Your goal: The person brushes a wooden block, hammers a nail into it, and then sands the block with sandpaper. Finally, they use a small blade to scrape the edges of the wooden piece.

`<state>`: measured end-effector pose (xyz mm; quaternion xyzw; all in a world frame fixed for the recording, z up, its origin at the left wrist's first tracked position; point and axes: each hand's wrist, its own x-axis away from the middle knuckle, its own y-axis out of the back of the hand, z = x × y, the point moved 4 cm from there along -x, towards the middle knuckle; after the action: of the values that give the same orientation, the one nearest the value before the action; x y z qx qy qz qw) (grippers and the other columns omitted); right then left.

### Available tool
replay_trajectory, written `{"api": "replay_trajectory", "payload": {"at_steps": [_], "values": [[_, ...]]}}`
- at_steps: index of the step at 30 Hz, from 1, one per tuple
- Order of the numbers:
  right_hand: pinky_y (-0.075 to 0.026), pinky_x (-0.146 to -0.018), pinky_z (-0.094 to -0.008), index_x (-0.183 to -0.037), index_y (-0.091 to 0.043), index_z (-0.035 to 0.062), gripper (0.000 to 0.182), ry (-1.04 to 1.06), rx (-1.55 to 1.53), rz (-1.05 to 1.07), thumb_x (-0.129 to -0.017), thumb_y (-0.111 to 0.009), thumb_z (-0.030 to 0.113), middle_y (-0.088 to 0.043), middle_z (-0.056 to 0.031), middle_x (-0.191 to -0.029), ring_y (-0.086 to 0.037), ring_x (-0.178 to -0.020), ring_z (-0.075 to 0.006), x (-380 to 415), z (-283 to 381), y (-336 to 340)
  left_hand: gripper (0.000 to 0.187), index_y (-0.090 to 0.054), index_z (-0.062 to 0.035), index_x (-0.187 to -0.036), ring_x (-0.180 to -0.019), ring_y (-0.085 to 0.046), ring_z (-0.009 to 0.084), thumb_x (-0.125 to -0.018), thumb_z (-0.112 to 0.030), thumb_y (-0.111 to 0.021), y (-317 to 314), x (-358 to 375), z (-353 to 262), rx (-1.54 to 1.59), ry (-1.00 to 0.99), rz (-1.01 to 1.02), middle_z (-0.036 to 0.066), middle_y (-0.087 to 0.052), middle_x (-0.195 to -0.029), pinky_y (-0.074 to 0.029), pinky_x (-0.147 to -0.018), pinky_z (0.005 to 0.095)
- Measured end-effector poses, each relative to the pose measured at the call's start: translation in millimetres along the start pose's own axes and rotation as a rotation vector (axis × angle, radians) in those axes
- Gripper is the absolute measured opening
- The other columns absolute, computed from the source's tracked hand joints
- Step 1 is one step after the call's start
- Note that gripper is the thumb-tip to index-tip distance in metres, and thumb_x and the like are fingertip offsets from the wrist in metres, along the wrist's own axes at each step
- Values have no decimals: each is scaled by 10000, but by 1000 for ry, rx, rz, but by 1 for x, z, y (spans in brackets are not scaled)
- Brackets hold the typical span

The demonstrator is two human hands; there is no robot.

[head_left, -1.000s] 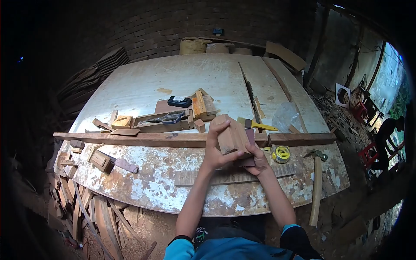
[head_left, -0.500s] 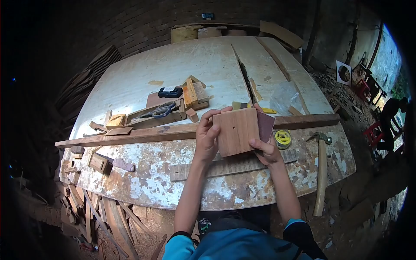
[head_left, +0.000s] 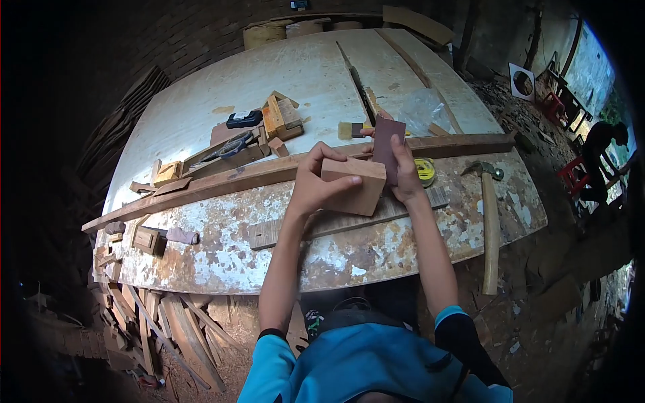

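My left hand (head_left: 311, 183) is closed around a square wooden block (head_left: 356, 191), thumb along its near upper edge and fingers behind it. The block is tilted, so its top edge and a broad face show. Beside it, my right hand (head_left: 407, 176) grips a folded piece of reddish-brown sandpaper (head_left: 389, 142), held upright with the thumb on its right side. The sandpaper's lower end overlaps the block's right edge. Under both hands lies a flat striped wooden strip (head_left: 269, 235). A yellow tape measure (head_left: 424, 172) sits just right of my right hand.
A long wooden beam (head_left: 222, 180) crosses the worn table (head_left: 215, 269). Beyond it lie a paintbrush (head_left: 351, 130), scissors (head_left: 232, 146), a black case (head_left: 244, 119) and wood offcuts. A hammer (head_left: 489, 221) overhangs the right edge. A person (head_left: 601, 161) is at far right.
The block has turned from facing me flat to a tilted pose in my left hand. My right hand has come off its face and raised the sandpaper upright. The view has shifted.
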<state>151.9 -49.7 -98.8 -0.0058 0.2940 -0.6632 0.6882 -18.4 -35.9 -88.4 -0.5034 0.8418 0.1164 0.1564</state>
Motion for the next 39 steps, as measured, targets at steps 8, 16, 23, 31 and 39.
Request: {"api": "replay_trajectory", "payload": {"at_steps": [8,16,23,31,39], "values": [[-480,-775,-250,-1416,-342,71,565,15,171,-43,-902,-468,270,-507,-109,-1260,-572,-950,-136,12,23,13,726,-417,-43,-1257,-1065,-556,197,-657,-128,-816,-28,42,16,-168,-109,-201,131,-546,-1167,-466,-912,319],[-306,-1039,-458,-1332,-482,99,638,51,1498,275,-819,-587,463,-407,-166,-1385,-400,-1254,-362,40,69,-36,395,-622,8,-1039,-898,-628,149,-694,-106,-775,-39,46,21,-79,157,-7,82,-666,-966,-490,-800,288],[-156,-1118,-508,-1405,-370,124,739,205,1706,420,-856,-435,615,-347,-156,-1444,-261,-1363,-345,65,49,-57,386,-619,1,-1010,-847,-661,161,-675,-125,-762,-38,33,32,-129,-7,-43,114,-689,-905,-510,-752,303],[-123,-1128,-504,-1394,-351,43,740,181,1745,554,-897,-364,591,-335,-169,-1447,-259,-1366,-341,56,42,-60,413,-617,-2,-1036,-863,-681,229,-678,-171,-734,-32,32,27,-183,-101,-63,155,-689,-903,-517,-765,333],[-164,-1112,-522,-1393,-370,146,625,209,1765,655,-903,-440,529,-367,-128,-1427,-305,-1339,-331,46,49,-54,333,-619,4,-974,-807,-677,264,-697,-146,-727,-31,28,34,-159,-112,-99,168,-678,-868,-509,-720,348]]}}
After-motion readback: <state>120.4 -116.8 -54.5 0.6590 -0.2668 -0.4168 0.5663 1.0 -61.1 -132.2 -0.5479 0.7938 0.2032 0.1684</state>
